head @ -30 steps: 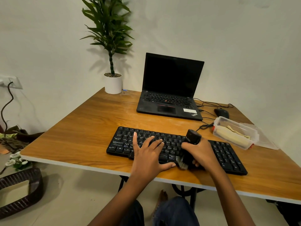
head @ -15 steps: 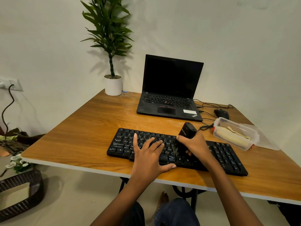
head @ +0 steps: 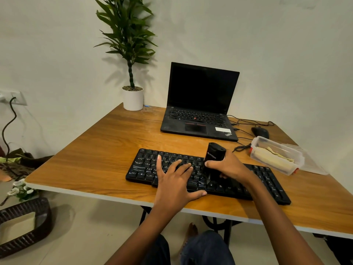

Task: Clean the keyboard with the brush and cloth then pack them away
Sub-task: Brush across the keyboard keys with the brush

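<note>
Keyboard lies along the tabletop's front edge. Left hand spread flat on its keys – right hand clenched around the upright black brush, mid-keyboard, just beside.

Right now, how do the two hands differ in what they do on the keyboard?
The left hand lies flat and open on the keyboard, fingers spread over the keys; the right hand is closed around the black brush. The left hand holds nothing, while the right hand holds the brush upright with its lower end on the keys. Both are over the keyboard's middle part.
</note>
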